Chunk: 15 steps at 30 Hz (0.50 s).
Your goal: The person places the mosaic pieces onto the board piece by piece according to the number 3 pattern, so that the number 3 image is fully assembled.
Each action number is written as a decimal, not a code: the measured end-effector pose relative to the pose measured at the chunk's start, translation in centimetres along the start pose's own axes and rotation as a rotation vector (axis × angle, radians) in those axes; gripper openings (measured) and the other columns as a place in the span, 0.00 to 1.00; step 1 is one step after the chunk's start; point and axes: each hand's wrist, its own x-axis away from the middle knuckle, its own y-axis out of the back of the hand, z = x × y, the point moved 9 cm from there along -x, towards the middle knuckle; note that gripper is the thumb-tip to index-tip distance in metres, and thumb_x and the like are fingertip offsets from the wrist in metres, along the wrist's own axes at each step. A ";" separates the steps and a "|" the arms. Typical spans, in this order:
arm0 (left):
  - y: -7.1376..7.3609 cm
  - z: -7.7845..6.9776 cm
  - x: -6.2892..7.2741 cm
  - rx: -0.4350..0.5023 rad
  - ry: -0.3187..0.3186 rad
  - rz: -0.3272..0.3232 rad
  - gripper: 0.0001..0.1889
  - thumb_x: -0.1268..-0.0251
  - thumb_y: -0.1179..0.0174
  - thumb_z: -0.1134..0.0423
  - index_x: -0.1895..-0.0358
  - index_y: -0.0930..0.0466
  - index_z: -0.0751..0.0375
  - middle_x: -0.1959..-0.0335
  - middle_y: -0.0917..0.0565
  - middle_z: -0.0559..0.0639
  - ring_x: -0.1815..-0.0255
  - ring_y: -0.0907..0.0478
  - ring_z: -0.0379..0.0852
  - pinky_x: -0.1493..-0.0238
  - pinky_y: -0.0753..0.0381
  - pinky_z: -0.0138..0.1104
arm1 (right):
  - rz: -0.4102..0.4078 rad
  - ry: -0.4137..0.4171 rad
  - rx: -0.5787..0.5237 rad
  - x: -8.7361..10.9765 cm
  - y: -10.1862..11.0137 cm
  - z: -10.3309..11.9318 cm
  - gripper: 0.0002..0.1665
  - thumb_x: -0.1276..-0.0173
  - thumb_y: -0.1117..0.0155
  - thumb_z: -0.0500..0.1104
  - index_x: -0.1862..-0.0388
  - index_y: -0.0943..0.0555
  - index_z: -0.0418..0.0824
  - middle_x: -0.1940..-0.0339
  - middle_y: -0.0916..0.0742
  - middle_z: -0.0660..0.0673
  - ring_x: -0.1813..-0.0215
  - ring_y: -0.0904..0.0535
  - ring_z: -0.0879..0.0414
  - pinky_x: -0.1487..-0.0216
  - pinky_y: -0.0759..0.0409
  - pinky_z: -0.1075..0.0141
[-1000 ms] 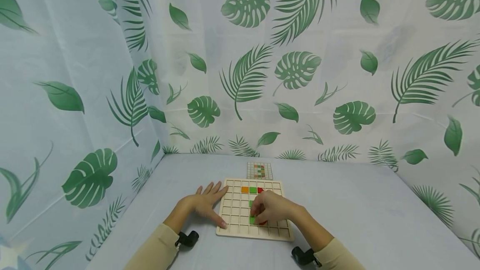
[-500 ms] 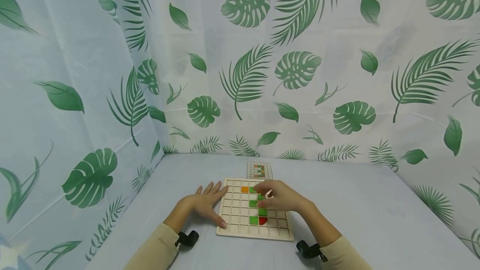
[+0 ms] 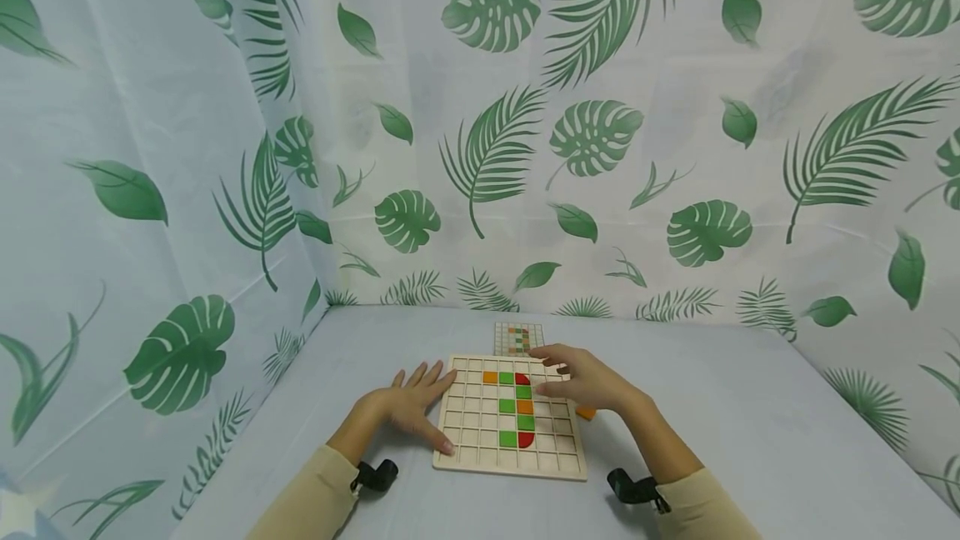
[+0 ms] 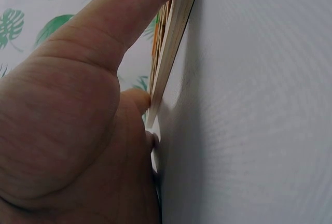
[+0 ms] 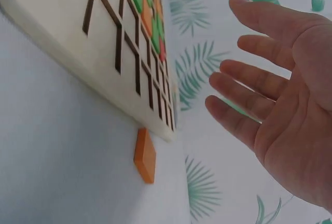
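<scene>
A wooden grid board [image 3: 468, 419] lies on the table, with green, orange and red tiles set in some cells. My left hand [image 3: 411, 411] rests at its left edge with fingers spread; the thumb [image 4: 135, 6] touches the rim. Over the board's right part hovers my right hand [image 3: 588, 382], fingers apart and nothing between them. A red tile with a rounded corner [image 3: 526, 440] sits near the bottom of the pattern, beside a green tile [image 3: 507, 439]. One loose orange tile [image 5: 146, 156] lies on the table by the board's right edge, partly hidden by my hand in the head view.
Behind the board lies a small card [image 3: 506, 338] printed with a similar coloured grid. The table has a pale cover [image 3: 697, 407]. Leaf-patterned curtains [image 3: 480, 148] rise at the back and left.
My right hand has lifted from the lower tiles and moved up and to the right, uncovering the coloured tiles and revealing the loose orange one. My left hand stays in place.
</scene>
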 end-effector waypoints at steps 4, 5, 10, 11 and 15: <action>0.0 0.0 0.1 -0.003 -0.006 0.000 0.71 0.58 0.28 0.22 0.13 0.59 0.43 0.11 0.62 0.54 0.11 0.68 0.60 0.18 0.65 0.66 | 0.002 -0.010 0.004 0.3 0.4 -0.8 0.36 0.29 0.28 0.51 0.25 0.26 0.45 0.27 0.21 0.37 0.28 0.25 0.38 0.30 0.25 0.39; 0.0 0.0 0.1 -0.005 -0.008 0.002 0.71 0.58 0.28 0.22 0.13 0.59 0.43 0.11 0.62 0.54 0.11 0.68 0.60 0.18 0.66 0.66 | 0.004 -0.011 0.006 0.3 0.5 -0.9 0.36 0.29 0.28 0.51 0.25 0.26 0.45 0.26 0.21 0.37 0.28 0.25 0.38 0.30 0.25 0.39; 0.0 0.1 0.0 -0.010 -0.011 0.001 0.71 0.59 0.29 0.20 0.13 0.59 0.43 0.11 0.62 0.54 0.11 0.69 0.60 0.18 0.66 0.66 | 0.018 0.001 0.008 0.6 1.0 -1.1 0.35 0.28 0.28 0.47 0.24 0.26 0.43 0.26 0.22 0.35 0.28 0.25 0.35 0.30 0.26 0.37; 0.0 0.1 -0.1 -0.009 -0.011 0.001 0.71 0.59 0.29 0.21 0.13 0.59 0.43 0.11 0.63 0.54 0.11 0.69 0.60 0.18 0.66 0.66 | 0.021 0.004 0.009 0.6 1.1 -1.1 0.35 0.28 0.29 0.46 0.24 0.26 0.43 0.26 0.22 0.35 0.28 0.25 0.35 0.30 0.26 0.37; 0.0 0.0 0.0 -0.003 -0.012 -0.007 0.71 0.58 0.28 0.22 0.13 0.59 0.44 0.12 0.62 0.54 0.11 0.68 0.60 0.18 0.66 0.66 | 0.033 -0.005 0.010 0.8 1.3 -1.3 0.35 0.27 0.30 0.47 0.25 0.26 0.41 0.27 0.22 0.34 0.29 0.25 0.35 0.31 0.25 0.37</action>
